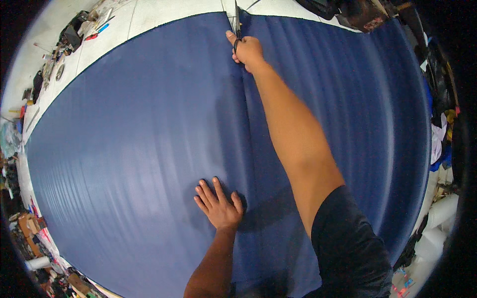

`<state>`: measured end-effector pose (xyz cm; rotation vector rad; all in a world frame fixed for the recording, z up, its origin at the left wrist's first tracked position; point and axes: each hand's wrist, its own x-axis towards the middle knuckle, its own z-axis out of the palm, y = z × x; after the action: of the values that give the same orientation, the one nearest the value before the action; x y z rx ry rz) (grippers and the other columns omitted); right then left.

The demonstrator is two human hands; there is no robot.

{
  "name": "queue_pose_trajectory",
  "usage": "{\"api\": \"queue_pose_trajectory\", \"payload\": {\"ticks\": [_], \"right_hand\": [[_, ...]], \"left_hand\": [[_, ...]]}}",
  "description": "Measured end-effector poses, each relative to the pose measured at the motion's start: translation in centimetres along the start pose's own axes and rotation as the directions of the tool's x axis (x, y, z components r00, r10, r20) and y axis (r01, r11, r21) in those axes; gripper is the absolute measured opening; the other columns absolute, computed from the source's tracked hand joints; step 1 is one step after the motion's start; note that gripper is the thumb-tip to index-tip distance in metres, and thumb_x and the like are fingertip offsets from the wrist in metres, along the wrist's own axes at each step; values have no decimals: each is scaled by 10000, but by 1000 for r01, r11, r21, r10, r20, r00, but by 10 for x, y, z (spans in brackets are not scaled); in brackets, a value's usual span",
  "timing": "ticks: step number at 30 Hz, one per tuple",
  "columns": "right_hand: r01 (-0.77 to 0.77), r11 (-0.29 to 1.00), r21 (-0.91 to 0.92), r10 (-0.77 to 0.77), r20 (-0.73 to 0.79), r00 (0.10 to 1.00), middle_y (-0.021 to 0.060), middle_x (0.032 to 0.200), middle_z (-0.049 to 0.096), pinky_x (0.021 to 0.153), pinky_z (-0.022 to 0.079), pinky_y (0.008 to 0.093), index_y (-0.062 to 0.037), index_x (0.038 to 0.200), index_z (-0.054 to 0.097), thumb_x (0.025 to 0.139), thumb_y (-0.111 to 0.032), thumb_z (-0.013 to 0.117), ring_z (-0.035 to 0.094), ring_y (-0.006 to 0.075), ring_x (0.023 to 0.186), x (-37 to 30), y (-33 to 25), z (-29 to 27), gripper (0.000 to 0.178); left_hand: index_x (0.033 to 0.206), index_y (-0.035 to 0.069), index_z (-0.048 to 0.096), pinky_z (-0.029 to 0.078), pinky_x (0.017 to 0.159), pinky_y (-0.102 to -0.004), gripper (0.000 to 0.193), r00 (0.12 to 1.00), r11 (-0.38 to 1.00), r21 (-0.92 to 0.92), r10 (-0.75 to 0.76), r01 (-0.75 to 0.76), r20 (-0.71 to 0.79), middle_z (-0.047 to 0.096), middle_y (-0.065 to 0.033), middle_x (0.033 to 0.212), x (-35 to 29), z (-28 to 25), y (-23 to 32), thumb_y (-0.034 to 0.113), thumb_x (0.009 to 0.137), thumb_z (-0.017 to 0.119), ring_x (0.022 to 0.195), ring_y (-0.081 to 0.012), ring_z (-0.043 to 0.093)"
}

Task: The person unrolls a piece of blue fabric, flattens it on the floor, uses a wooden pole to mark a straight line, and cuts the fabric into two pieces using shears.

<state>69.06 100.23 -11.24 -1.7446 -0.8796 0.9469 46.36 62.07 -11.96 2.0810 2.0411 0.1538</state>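
Observation:
A wide dark-blue sheet (144, 114), smooth and slightly glossy like vinyl, is spread flat beneath both arms. At its far edge my right hand (250, 51) is closed around the handles of a pair of scissors (237, 26), whose blades point away from me. A short, narrow gap opens in the sheet there, and the blades stand in it. From near the hand a straight line or crease runs toward me down the sheet. My left hand (222, 210) lies flat on the sheet, left of that line, fingers spread and holding nothing.
Pale tiled floor (144, 17) shows beyond the far edge. Tools and small parts (72, 37) are scattered at the far left. Cardboard boxes (30, 228) sit at the near left. A dark, machine-like object (365, 15) touches the far right edge; white rolls (441, 211) stand on the right.

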Motion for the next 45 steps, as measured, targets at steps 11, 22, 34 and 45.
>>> {"api": "queue_pose_trajectory", "payload": {"ticks": [11, 22, 34, 45], "right_hand": [[-255, 878, -404, 67, -425, 903, 178, 1228, 524, 1039, 384, 456, 27, 1361, 384, 839, -176, 721, 506, 327, 1141, -536, 167, -229, 654], [-384, 642, -664, -138, -592, 794, 262, 1260, 543, 1073, 330, 515, 59, 1271, 497, 707, -195, 793, 463, 461, 1229, -699, 248, -257, 686], [-344, 694, -632, -148, -593, 791, 248, 1383, 444, 1088, 287, 519, 69, 1338, 386, 810, -421, 722, 373, 393, 1339, -733, 258, -279, 794], [-397, 766, -505, 114, -501, 858, 233, 933, 678, 728, 503, 479, -1, 1083, 609, 838, -499, 697, 651, 434, 873, -1081, 263, -402, 562]], "left_hand": [[1482, 79, 354, 127, 1155, -586, 655, 999, 999, -5, -35, 35, -33, 249, -266, 1542, 3, -4, -3, 377, 915, 487, 1437, -446, 202], [1484, 150, 374, 167, 1156, -553, 659, 972, 997, 77, 44, -28, -229, 262, -183, 1563, -5, 27, -13, 498, 935, 485, 1448, -397, 209], [1117, -38, 617, 462, 898, -340, 279, 971, 664, -708, 157, -241, -183, 648, -136, 1074, -147, -118, -66, 191, 962, 575, 996, -217, 599], [1020, -112, 625, 510, 795, -433, 329, 884, 788, -421, -461, 449, 80, 683, -201, 937, -701, -148, -442, 179, 866, 617, 886, -296, 643]]}}
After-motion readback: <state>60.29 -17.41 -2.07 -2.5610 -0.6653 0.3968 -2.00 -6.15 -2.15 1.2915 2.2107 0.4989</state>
